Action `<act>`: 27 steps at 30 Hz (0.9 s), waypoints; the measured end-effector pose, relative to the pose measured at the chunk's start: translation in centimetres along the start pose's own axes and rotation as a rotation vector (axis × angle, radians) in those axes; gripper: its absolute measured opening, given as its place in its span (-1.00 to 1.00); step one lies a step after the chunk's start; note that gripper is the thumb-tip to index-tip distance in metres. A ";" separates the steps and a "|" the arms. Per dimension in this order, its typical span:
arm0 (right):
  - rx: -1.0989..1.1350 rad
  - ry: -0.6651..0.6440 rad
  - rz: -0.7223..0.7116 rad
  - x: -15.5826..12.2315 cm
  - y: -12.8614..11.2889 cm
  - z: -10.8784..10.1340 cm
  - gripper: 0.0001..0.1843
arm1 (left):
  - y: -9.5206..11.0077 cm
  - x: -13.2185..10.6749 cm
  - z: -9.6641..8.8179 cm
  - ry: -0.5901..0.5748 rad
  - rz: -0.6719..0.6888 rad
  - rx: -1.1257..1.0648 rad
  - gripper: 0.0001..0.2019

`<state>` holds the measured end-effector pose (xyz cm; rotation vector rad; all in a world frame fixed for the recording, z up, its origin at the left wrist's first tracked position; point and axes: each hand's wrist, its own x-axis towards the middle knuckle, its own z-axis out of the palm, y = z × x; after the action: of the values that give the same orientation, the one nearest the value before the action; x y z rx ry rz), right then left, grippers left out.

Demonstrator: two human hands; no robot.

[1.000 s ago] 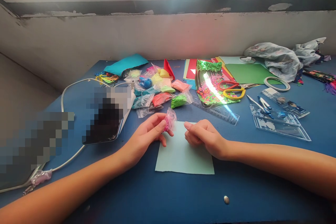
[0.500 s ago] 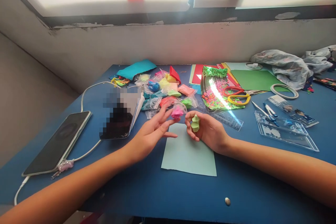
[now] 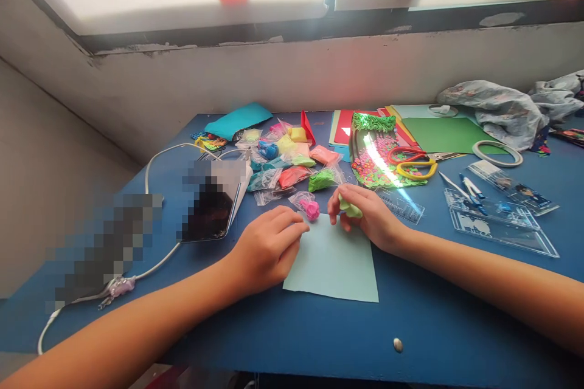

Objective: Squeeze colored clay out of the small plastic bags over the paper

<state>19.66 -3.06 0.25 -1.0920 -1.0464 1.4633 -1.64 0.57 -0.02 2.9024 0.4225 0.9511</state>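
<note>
My left hand (image 3: 269,249) rests over the left edge of a pale blue-green paper sheet (image 3: 335,276), its fingers curled close together. Nothing shows in it, though its underside is hidden. Just past its fingertips, a small clear bag with a bright pink lump of clay (image 3: 311,210) lies at the paper's far edge. A light green lump of clay (image 3: 350,206) is in my right hand (image 3: 371,219), with the fingers bent around it above the sheet's far right corner.
Several bags of coloured clay (image 3: 292,176) lie behind the hands. To the right are scissors (image 3: 417,169), a ruler (image 3: 406,206), a tape roll (image 3: 497,154) and a clear plastic case (image 3: 506,231). A phone (image 3: 207,209) and white cable (image 3: 159,264) are on the left.
The pink clay bag has left my left fingers and lies on the table. My left hand has drawn back toward me and curled. My right hand has turned, still holding the green clay.
</note>
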 end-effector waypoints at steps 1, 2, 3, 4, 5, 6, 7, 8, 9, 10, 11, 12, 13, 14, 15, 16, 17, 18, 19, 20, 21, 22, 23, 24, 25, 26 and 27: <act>-0.017 0.040 -0.012 0.2 -0.1 -0.2 -0.56 | 0.0 -0.1 0.0 -0.019 0.006 -0.011 -0.79; -0.021 0.070 -0.010 0.4 -0.2 -0.4 -0.53 | 0.0 -0.1 -0.2 -0.048 0.015 -0.016 -0.77; -0.016 0.091 -0.003 0.5 -0.2 -0.5 -0.51 | -0.1 -0.1 -0.3 -0.094 0.032 -0.018 -0.74; -0.012 0.100 0.002 0.7 -0.1 -0.6 -0.49 | -0.2 -0.1 -0.4 -0.157 0.057 -0.015 -0.70; -0.015 0.102 0.001 0.7 -0.1 -0.6 -0.48 | -0.3 0.0 -0.5 -0.231 0.083 -0.007 -0.66; -0.028 0.098 -0.006 0.7 0.0 -0.6 -0.48 | -0.4 0.0 -0.5 -0.299 0.102 0.007 -0.64; -0.049 0.090 -0.017 0.7 0.0 -0.5 -0.49 | -0.5 0.0 -0.4 -0.350 0.108 0.025 -0.63; -0.079 0.074 -0.026 0.6 0.1 -0.5 -0.50 | -0.6 -0.1 -0.3 -0.375 0.097 0.049 -0.62; -0.120 0.049 -0.027 0.5 0.0 -0.4 -0.51 | -0.6 -0.1 -0.1 -0.377 0.067 0.079 -0.61; -0.173 0.015 -0.020 0.4 -0.1 -0.4 -0.51 | -0.7 -0.2 0.1 -0.361 0.030 0.110 -0.60; -0.242 -0.027 -0.009 0.3 -0.2 -0.4 -0.52 | -0.7 -0.3 0.3 -0.338 -0.006 0.138 -0.60; -0.324 -0.068 0.001 0.3 -0.5 -0.5 -0.53 | -0.6 -0.3 0.4 -0.310 -0.037 0.162 -0.61; -0.413 -0.099 0.006 0.4 -0.8 -0.6 -0.55 | -0.6 -0.4 0.5 -0.279 -0.057 0.182 -0.62; -0.503 -0.114 0.003 0.5 -1.2 -0.7 -0.58 | -0.5 -0.4 0.6 -0.248 -0.067 0.198 -0.64; -0.589 -0.118 -0.008 0.8 -1.6 -0.9 -0.63 | -0.3 -0.5 0.6 -0.221 -0.066 0.209 -0.66; -0.674 -0.121 -0.026 1.3 -2.1 -1.0 -0.67 | -0.2 -0.5 0.6 -0.201 -0.059 0.216 -0.68; -0.767 -0.125 -0.050 1.9 -2.7 -1.0 -0.71 | -0.1 -0.6 0.5 -0.190 -0.053 0.222 -0.70; -0.874 -0.128 -0.081 2.6 -3.3 -0.9 -0.72 | 0.0 -0.6 0.5 -0.185 -0.045 0.226 -0.72; -0.996 -0.127 -0.119 3.5 -4.0 -0.7 -0.72 | 0.1 -0.7 0.5 -0.185 -0.040 0.228 -0.74; -1.142 -0.106 -0.162 4.4 -4.7 -0.4 -0.70 | 0.1 -0.8 0.5 -0.189 -0.037 0.228 -0.76; -1.309 -0.054 -0.204 5.3 -5.4 0.1 -0.66 | 0.0 -0.9 0.6 -0.192 -0.036 0.229 -0.77; -1.487 0.010 -0.231 6.3 -6.1 0.7 -0.63 | 0.0 -1.0 0.6 -0.196 -0.035 0.231 -0.78; -1.669 0.076 -0.237 7.2 -6.7 1.3 -0.60 | -0.1 -1.1 0.6 -0.201 -0.033 0.235 -0.78; -1.825 0.116 -0.236 8.1 -7.2 2.0 -0.58 | -0.2 -1.2 0.7 -0.203 -0.028 0.238 -0.78; -1.941 0.116 -0.239 8.9 -7.6 2.6 -0.57 | -0.2 -1.3 0.8 -0.202 -0.021 0.242 -0.78; -2.022 0.082 -0.244 9.7 -7.8 3.1 -0.56 | -0.3 -1.4 0.8 -0.199 -0.014 0.245 -0.78; -2.068 0.020 -0.253 10.4 -7.9 3.5 -0.54 | -0.3 -1.5 0.8 -0.198 -0.010 0.245 -0.78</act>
<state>16.84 8.03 7.45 -2.0113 -2.5602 -0.3978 -2.38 0.45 -1.55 3.1684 0.5752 0.6413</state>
